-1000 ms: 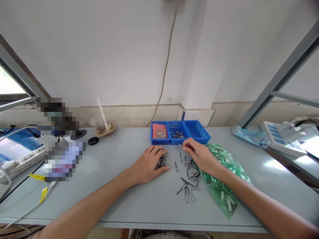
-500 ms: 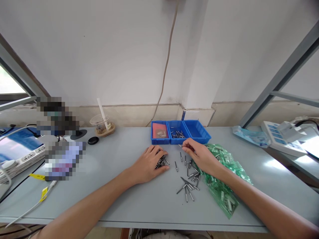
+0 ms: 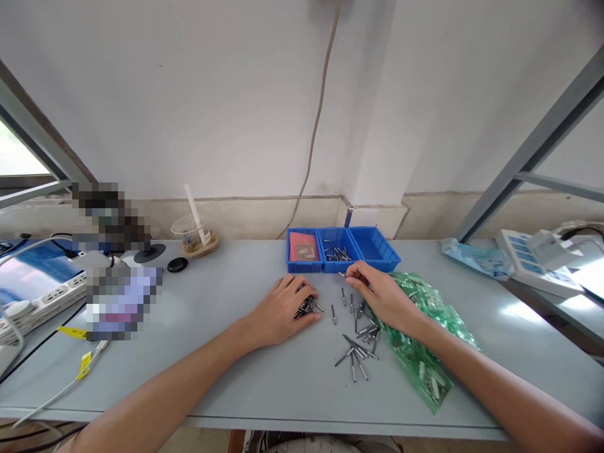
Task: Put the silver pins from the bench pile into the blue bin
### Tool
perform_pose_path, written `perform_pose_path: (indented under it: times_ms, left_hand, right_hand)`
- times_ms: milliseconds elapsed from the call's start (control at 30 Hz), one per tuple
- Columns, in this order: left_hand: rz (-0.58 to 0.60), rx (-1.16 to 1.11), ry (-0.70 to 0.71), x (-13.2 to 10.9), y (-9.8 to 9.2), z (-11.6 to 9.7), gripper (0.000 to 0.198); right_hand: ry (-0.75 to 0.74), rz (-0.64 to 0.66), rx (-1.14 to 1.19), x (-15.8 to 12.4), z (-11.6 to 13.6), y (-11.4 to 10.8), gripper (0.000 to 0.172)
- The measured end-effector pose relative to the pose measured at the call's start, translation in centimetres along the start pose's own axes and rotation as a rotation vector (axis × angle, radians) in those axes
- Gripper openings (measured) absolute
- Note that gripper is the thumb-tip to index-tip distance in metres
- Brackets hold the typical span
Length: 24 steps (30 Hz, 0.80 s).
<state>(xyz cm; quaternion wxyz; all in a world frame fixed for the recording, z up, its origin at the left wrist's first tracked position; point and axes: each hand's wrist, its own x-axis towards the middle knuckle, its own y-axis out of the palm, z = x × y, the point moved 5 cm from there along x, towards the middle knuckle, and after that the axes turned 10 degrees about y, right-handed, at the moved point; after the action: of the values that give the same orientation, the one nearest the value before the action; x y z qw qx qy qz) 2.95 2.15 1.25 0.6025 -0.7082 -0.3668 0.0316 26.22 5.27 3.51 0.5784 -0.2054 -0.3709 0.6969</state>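
Note:
My left hand (image 3: 289, 309) rests on the table with its fingers curled round a small heap of metal pins (image 3: 306, 307), and pin ends stick out between thumb and fingers. My right hand (image 3: 372, 290) pinches one metal pin (image 3: 342, 275) between thumb and fingertips, just in front of the blue bins. The pins are thin and dark at one end, thicker and silvery at the other. More loose pins (image 3: 358, 349) lie scattered between my hands. Under and beside my right forearm lies a green plastic bag (image 3: 427, 327) with small parts showing through.
Three blue bins (image 3: 323, 267) stand side by side near the wall; the left holds a pink packet (image 3: 303, 245), the middle some pins. A lidded cup (image 3: 191, 233) and a black round cap (image 3: 177, 265) are further left. Power strips (image 3: 56, 294) lie at the far left.
Both hands keep almost the same place and grip. The view has shifted very slightly; the loose pins and bins look unchanged.

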Motion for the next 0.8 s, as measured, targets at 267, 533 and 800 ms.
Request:
perform_pose_path:
  times_ms: [267, 533, 800]
  left_hand:
    - [0.002, -0.022, 0.014, 0.07, -0.07, -0.15, 0.028]
    - [-0.017, -0.027, -0.005, 0.04, -0.25, -0.17, 0.033]
    - [-0.047, 0.119, -0.054, 0.13, -0.41, -0.05, 0.045]
  right_hand:
    - [0.000, 0.006, -0.004, 0.04, 0.01, 0.06, 0.016]
    - [0.024, -0.019, 0.062, 0.10, -0.06, -0.19, 0.022]
    - [0.026, -0.076, 0.057, 0.22, -0.68, -0.48, 0.030]
